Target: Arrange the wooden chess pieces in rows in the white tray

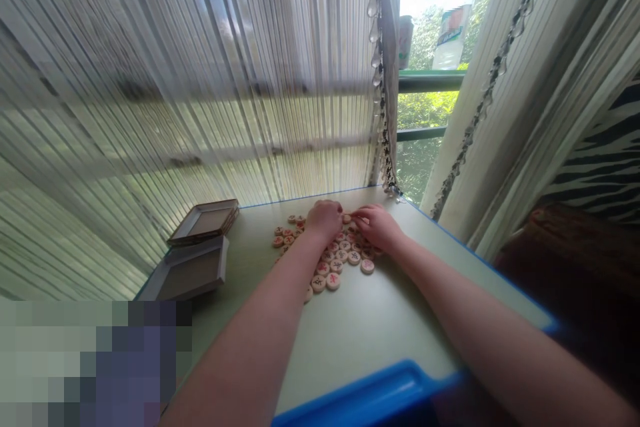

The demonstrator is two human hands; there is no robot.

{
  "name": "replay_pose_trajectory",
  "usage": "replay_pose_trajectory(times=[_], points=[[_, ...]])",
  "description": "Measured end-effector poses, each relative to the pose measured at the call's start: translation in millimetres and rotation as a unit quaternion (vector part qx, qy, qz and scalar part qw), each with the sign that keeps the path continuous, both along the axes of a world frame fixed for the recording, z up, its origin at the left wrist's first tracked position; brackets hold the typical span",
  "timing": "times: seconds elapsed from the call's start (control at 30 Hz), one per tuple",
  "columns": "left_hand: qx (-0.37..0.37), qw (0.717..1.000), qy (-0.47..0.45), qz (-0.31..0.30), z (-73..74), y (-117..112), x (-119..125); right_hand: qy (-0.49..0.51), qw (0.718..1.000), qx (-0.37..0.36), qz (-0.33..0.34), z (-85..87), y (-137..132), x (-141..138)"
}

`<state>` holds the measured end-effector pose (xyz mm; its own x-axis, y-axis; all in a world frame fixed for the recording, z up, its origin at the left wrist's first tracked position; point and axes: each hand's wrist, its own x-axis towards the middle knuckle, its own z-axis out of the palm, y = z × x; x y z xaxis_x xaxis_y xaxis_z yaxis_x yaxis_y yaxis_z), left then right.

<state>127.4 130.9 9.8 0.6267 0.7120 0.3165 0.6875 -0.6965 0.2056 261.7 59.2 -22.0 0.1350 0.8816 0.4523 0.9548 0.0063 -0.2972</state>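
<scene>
Several round wooden game discs (334, 267) with red and dark characters lie spread on a pale green tabletop (370, 320). My left hand (324, 219) rests curled on the far part of the pile, knuckles up, fingers closed over discs. My right hand (377, 225) lies beside it to the right, its fingers pinched together at a disc near the pile's far edge. What either hand holds is too small to make out. Both forearms reach in from the bottom of the view.
Two shallow box halves (200, 247) sit at the table's left side. The table has a blue rim (370, 393). Striped sheer curtains (200, 80) hang behind, a window gap (425, 113) shows trees. A dark chair back (575, 267) stands at right.
</scene>
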Motion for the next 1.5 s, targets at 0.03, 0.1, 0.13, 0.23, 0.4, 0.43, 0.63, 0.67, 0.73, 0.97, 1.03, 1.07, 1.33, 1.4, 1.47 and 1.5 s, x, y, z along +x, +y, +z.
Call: replay_pose_trajectory(times=[0.03, 0.1, 0.13, 0.23, 0.4, 0.43, 0.63, 0.67, 0.73, 0.97, 1.03, 1.07, 1.33, 1.4, 1.47, 1.5], points=[[-0.004, 1.0, 0.013, -0.003, -0.8, 0, 0, -0.005, 1.0, 0.003, 0.008, 0.6, 1, -1], [-0.027, 0.999, 0.041, -0.021, -2.7, 0, 0, -0.028, 0.999, -0.008, 0.04, 1.8, 1, -2], [-0.038, 0.998, 0.05, -0.031, -3.6, 0, 0, -0.041, 0.997, -0.021, 0.056, 2.5, 1, -3], [-0.043, 0.997, 0.046, -0.044, -4.9, 1, 0, -0.071, 0.994, -0.05, 0.07, 5.6, -2, -5], [-0.022, 0.998, 0.035, -0.047, -4.9, 2, -1, -0.105, 0.993, -0.05, 0.03, 10.4, -8, -6], [-0.027, 0.998, 0.037, -0.049, -5.3, 2, 0, -0.106, 0.993, -0.05, 0.022, 10.6, -8, -5], [-0.04, 0.997, 0.032, -0.056, -8.4, 0, 3, -0.082, 0.994, -0.056, -0.048, 9.0, -8, -1], [-0.035, 0.998, 0.027, -0.053, -8.1, 1, 3, -0.076, 0.994, -0.057, -0.056, 8.9, -8, -1], [-0.02, 0.999, 0.015, -0.034, -6.2, 2, 2, -0.065, 0.994, -0.059, -0.063, 8.8, -9, -1], [-0.059, 0.994, 0.084, 0.043, 1.6, 0, -1, -0.03, 0.994, -0.054, -0.09, 6.0, -4, -3], [-0.064, 0.993, 0.085, 0.044, 2.7, -2, 0, -0.013, 0.994, -0.052, -0.096, 4.7, -2, -3], [-0.064, 0.994, 0.083, 0.044, 3.2, -3, 0, -0.006, 0.994, -0.052, -0.096, 4.1, -1, -3], [-0.062, 0.994, 0.076, 0.054, 4.6, 1, -4, -0.007, 0.995, -0.06, -0.078, 3.7, 1, 0], [-0.065, 0.994, 0.07, 0.051, 4.2, 2, -4, -0.004, 0.995, -0.064, -0.073, 3.8, 1, 0], [-0.07, 0.994, 0.069, 0.049, 4.3, 3, -5, -0.002, 0.995, -0.067, -0.068, 3.9, 1, 0], [-0.074, 0.994, 0.072, 0.046, 4.5, 3, -5, 0.0, 0.996, -0.066, -0.067, 3.8, 1, 0]])
